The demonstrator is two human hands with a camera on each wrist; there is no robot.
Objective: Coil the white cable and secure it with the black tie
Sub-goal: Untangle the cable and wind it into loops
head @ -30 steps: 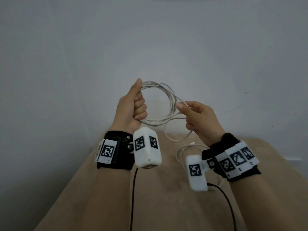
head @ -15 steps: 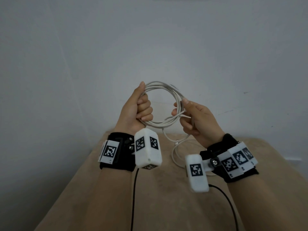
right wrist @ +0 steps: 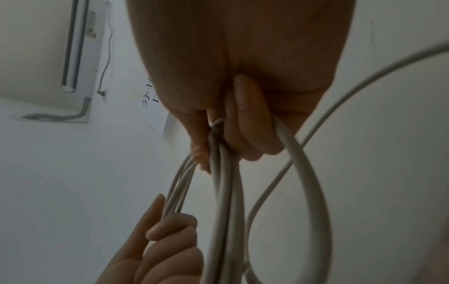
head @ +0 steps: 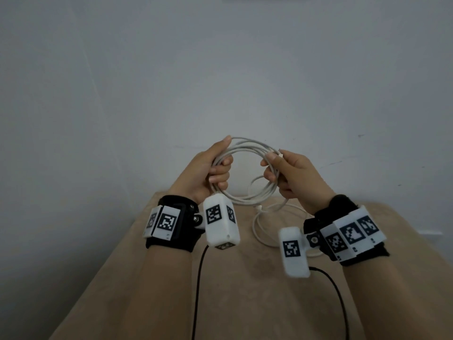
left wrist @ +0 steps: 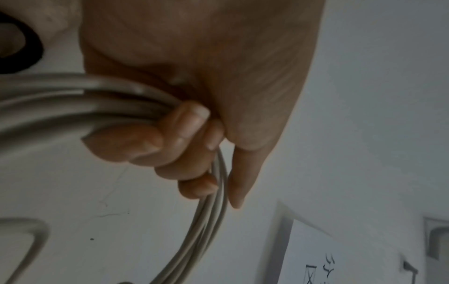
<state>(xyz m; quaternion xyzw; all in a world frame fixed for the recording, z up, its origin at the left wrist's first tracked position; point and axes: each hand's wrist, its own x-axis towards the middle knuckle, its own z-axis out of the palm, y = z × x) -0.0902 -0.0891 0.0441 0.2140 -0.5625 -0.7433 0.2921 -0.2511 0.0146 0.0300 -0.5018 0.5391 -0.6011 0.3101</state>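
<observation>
The white cable (head: 247, 146) forms a round coil of several loops held up in the air between both hands. My left hand (head: 215, 168) grips the coil's left side, fingers curled round the strands (left wrist: 213, 192). My right hand (head: 277, 168) grips the right side, thumb and fingers closed on the bundled strands (right wrist: 223, 173). A loose tail of cable (head: 259, 217) hangs down from the coil onto the tan table (head: 245, 290). No black tie shows in any view.
The tan table sits against a plain white wall (head: 220, 69). Black leads (head: 196, 290) run from the wrist cameras across the tabletop. My left hand (right wrist: 165, 240) also appears low in the right wrist view.
My right hand has brought another loop up onto the coil and now grips the coil's right side. The slack on the table has shortened. The left hand keeps its grip.
</observation>
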